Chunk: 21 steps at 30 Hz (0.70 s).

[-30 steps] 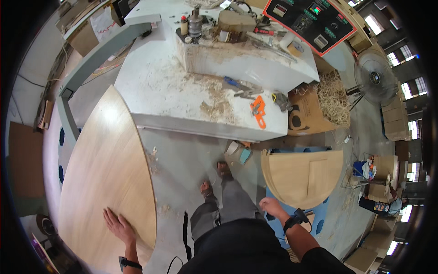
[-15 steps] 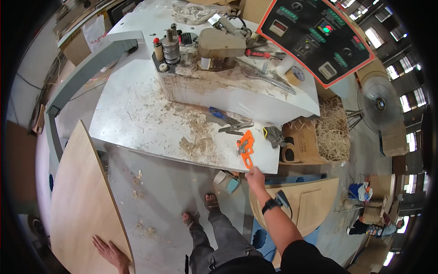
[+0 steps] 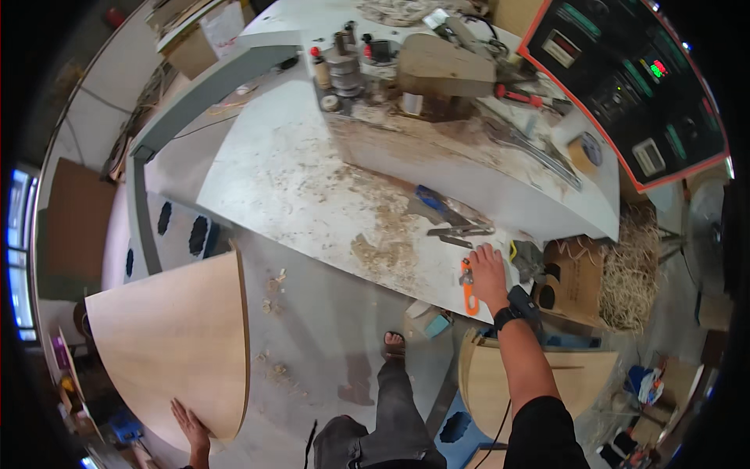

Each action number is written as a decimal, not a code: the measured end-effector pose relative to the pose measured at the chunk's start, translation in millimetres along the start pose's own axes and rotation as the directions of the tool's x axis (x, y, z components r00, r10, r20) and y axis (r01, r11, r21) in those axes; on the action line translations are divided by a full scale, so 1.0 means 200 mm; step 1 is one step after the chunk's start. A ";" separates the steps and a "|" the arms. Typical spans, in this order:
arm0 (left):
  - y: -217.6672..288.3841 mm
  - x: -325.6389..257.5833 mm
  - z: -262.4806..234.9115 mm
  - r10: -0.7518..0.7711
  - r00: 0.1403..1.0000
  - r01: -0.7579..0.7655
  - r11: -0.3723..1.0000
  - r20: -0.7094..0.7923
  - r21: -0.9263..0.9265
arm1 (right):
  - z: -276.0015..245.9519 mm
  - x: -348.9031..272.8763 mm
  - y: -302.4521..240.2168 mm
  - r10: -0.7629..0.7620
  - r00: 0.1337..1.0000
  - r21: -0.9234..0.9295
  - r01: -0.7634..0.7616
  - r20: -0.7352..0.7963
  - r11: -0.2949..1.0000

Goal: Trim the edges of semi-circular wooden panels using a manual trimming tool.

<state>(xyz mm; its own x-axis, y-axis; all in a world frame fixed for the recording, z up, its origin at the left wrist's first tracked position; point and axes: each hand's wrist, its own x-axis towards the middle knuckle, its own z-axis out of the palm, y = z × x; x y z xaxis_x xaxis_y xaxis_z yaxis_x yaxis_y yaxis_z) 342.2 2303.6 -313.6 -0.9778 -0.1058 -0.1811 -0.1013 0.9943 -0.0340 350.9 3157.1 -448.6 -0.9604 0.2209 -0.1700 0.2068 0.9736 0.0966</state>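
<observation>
1. My left hand [image 3: 191,426] rests flat and spread on the near edge of the panel [image 3: 168,336], low at my left. It grasps nothing; the palm only steadies the sheet.
2. My right hand [image 3: 488,273] lies on the near corner of the bench [image 3: 289,187], fingers spread, just beside the orange cutter [image 3: 467,288]. I cannot tell whether a finger touches it; nothing is clenched.
3. The panel stands tilted on the floor [image 3: 328,313], well apart from the bench. I judge it stiff but thin, light for its span and prone to swing. One palm will not carry it; I would take it by two opposite edges, clear of the pointed tip.
4. The cutter looks small, light and rigid. I would take it by its plastic body, away from the blade end.
5. The sawdust [image 3: 383,250] on the bench may let small tools slide.
6. Count: two rounded wood panels, mine and a second one [image 3: 488,383] by my right leg; one orange cutter; one blue-handled tool [image 3: 432,199]; one cardboard box [image 3: 574,277] right of my hand.
</observation>
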 end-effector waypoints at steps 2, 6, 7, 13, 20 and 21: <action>-0.50 -0.08 0.03 0.074 0.993 -0.044 0.959 -0.096 0.282 | -0.05 0.07 -0.08 -0.016 1.000 0.061 0.015 0.005 0.998; -0.13 0.04 0.04 -0.294 0.943 0.230 0.913 0.153 0.337 | -0.03 -0.13 0.05 0.190 0.982 0.200 -0.186 -0.002 0.962; -0.02 0.07 0.00 -0.374 0.922 0.355 0.921 0.100 0.161 | -0.05 -0.17 0.03 0.290 0.957 0.305 -0.274 -0.008 0.912; 0.75 0.28 -0.08 0.023 0.985 -0.023 1.000 -0.169 0.002 | 0.07 -0.55 0.00 0.158 0.649 0.635 -0.614 0.744 -0.469; 1.62 0.50 -0.38 0.646 0.736 -0.673 0.731 -0.201 -0.114 | -0.20 -0.97 -0.50 -0.181 0.747 0.327 -0.478 0.639 -0.815; 1.63 0.55 -0.39 0.680 0.709 -0.705 0.693 -0.185 -0.150 | -0.18 -0.99 -0.55 -0.255 0.728 0.275 -0.523 0.637 -0.807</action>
<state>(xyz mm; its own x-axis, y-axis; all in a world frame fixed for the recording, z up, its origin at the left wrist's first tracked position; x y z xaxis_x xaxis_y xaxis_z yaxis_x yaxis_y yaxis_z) 187.3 2617.5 -268.6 -0.7962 0.6042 0.0306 0.5911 0.7662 0.2520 511.9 3004.0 -390.5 -0.6327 -0.0505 -0.7728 0.3866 -0.8853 -0.2586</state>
